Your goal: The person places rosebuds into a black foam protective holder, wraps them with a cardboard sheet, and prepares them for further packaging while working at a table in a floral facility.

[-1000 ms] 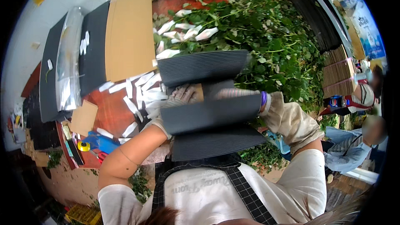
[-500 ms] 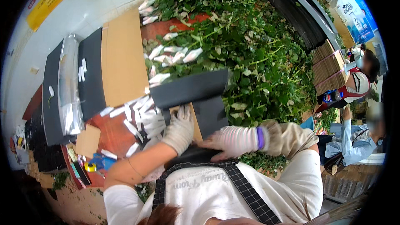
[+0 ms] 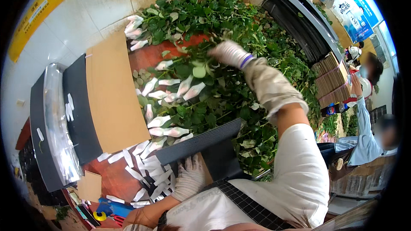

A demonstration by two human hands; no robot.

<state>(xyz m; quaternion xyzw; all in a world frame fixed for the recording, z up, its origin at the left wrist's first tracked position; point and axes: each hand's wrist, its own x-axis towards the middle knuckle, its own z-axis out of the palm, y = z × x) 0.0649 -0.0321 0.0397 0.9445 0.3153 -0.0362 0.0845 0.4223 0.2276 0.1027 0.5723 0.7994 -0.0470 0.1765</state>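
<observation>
My left hand point(image 3: 190, 179), in a pale glove, lies with its fingers spread on a small brown cardboard piece point(image 3: 204, 166) over a folded black sheet point(image 3: 220, 159). The sheet's ribbed flap point(image 3: 200, 141) stands up just beyond the fingertips. My right hand point(image 3: 231, 54), in a striped glove, is stretched far out over leafy green rose stems point(image 3: 257, 85); its fingers are blurred, and I cannot make out whether they grip a stem. To the left of the stems lie rose heads in white net sleeves point(image 3: 184, 87).
Loose white sleeves point(image 3: 160, 175) are scattered left of my left hand. Farther left are a large brown cardboard sheet point(image 3: 113, 98), black boards point(image 3: 79, 111) and clear plastic film point(image 3: 62, 124). Black sheets point(image 3: 295, 25) and bundled cardboard point(image 3: 332, 79) stand at the right, with two people beyond.
My right hand has left the black sheet and reached far forward over the stems. My left hand stays on the cardboard. The whole view has shifted and turned a little.
</observation>
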